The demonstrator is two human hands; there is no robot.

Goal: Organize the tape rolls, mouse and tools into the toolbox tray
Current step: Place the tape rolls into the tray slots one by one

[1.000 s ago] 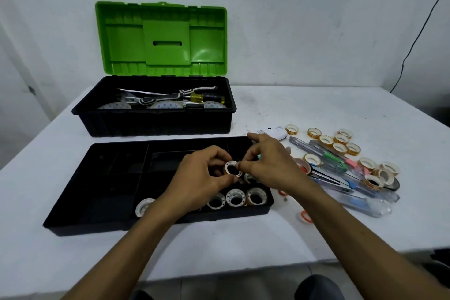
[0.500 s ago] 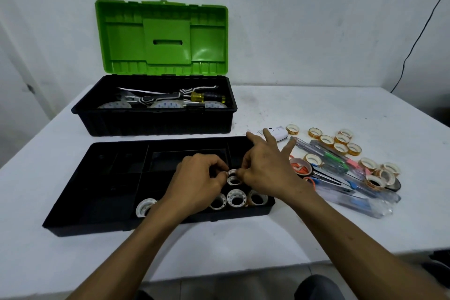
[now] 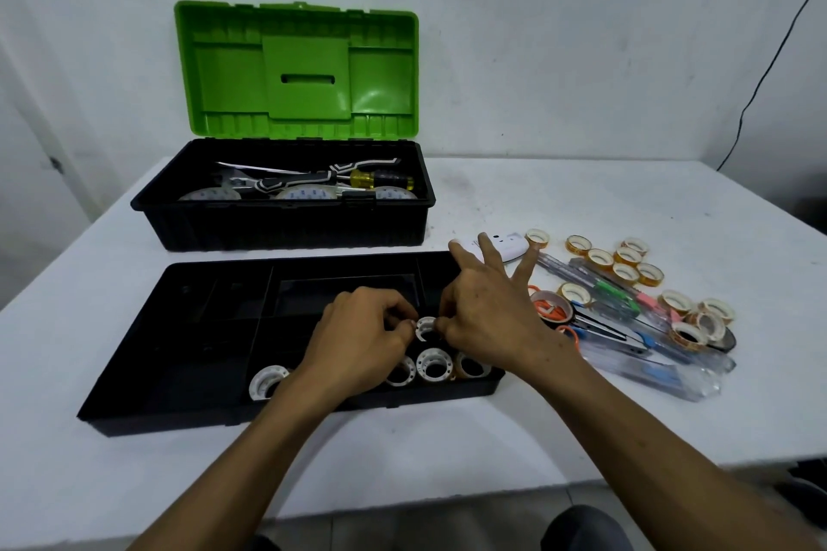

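A black toolbox tray (image 3: 179, 353) lies on the white table in front of me. Both hands meet over its front right compartment. My left hand (image 3: 362, 340) and my right hand (image 3: 488, 318) pinch one small white-cored tape roll (image 3: 427, 324) from either side. My right hand's other fingers are spread upward. Several tape rolls (image 3: 432, 365) stand in a row along the tray's front wall. One more roll (image 3: 268, 378) stands further left. A white mouse (image 3: 505, 244) lies just beyond my right fingertips. Loose tape rolls (image 3: 626, 264), scissors (image 3: 595, 324) and screwdrivers (image 3: 613, 289) lie to the right.
An open toolbox (image 3: 286, 228) with a green lid (image 3: 300, 72) stands behind the tray and holds large tape rolls, pliers and a screwdriver. A black cable (image 3: 769, 58) hangs down the wall at the right. The table's near edge runs just below my forearms.
Both hands have lowered the pinched tape roll toward the tray's front right compartment. My right hand's free fingers have spread open.
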